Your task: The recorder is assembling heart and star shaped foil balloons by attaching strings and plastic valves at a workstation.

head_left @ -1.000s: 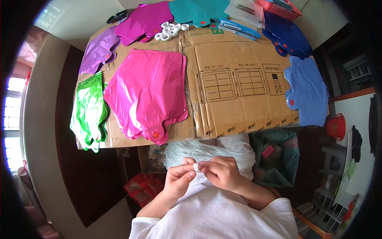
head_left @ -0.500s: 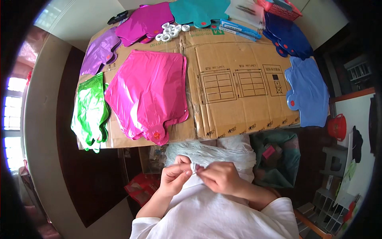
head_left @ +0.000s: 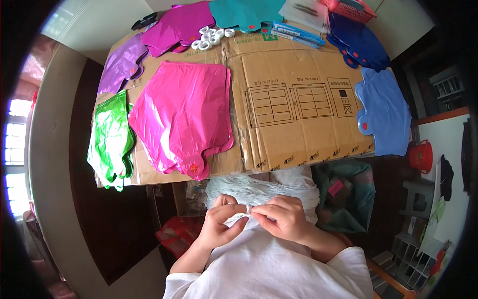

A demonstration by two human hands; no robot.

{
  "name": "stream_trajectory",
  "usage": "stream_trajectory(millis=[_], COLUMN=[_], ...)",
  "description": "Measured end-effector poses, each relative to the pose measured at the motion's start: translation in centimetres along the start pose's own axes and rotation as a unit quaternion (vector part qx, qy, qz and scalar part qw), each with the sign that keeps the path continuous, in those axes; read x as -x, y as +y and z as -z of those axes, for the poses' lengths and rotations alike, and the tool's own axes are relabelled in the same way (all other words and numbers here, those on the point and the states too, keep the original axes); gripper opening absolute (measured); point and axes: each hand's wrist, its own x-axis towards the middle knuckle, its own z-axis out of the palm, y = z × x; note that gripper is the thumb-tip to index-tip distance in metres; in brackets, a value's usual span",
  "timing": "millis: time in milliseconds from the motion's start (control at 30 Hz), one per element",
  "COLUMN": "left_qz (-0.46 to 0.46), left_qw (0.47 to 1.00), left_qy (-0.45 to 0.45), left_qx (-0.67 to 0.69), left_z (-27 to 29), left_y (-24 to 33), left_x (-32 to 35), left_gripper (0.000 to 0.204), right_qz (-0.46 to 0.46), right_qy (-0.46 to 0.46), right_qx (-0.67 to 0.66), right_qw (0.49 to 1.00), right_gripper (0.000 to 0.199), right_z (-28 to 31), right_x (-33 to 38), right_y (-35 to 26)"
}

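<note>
A small white ring (head_left: 248,209), perhaps coiled string or ribbon, sits around the outstretched index fingertip of my left hand (head_left: 222,222). That hand's thumb stands apart below and its other fingers are curled. My right hand (head_left: 282,217) meets it from the other side, thumb and fingers pinched at the ring's edge. Both hands are over my lap, in front of the table's near edge. Just beyond them hangs a thick bundle of pale strands (head_left: 259,190). Several white rings (head_left: 211,38) of similar look lie piled on the cardboard tabletop (head_left: 294,142).
Flat foil balloons lie on the cardboard: pink (head_left: 184,117), green (head_left: 112,134), lilac (head_left: 122,65), magenta (head_left: 179,27), teal (head_left: 244,12), navy (head_left: 356,40) and light blue (head_left: 386,112). Blue packets (head_left: 298,35) and a pink basket (head_left: 351,9) stand behind. A dark green bag (head_left: 348,204) is below right.
My left thumb has come away from the ring and dropped lower. My right hand has shifted slightly right and its fingers have straightened. The ring shows more openly around the left fingertip.
</note>
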Motion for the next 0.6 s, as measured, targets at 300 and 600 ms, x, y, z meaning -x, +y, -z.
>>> stream_trajectory(millis=[300, 600], left_qz=[0.126, 0.066], left_qw=[0.847, 0.983], left_qy=[0.041, -0.009], left_qx=[0.515, 0.169], left_z=[-1.6, -0.9], left_y=[-1.5, -2.8], left_x=[0.8, 1.4], left_gripper=[0.019, 0.017], right_qz=[-0.090, 0.007], right_qy=[-0.030, 0.015], right_qx=[-0.061, 0.043], right_qw=[0.994, 0.999], right_gripper=[0.013, 0.017], right_z=[-2.3, -0.6], right_x=[1.2, 0.0], right_y=[1.6, 0.5])
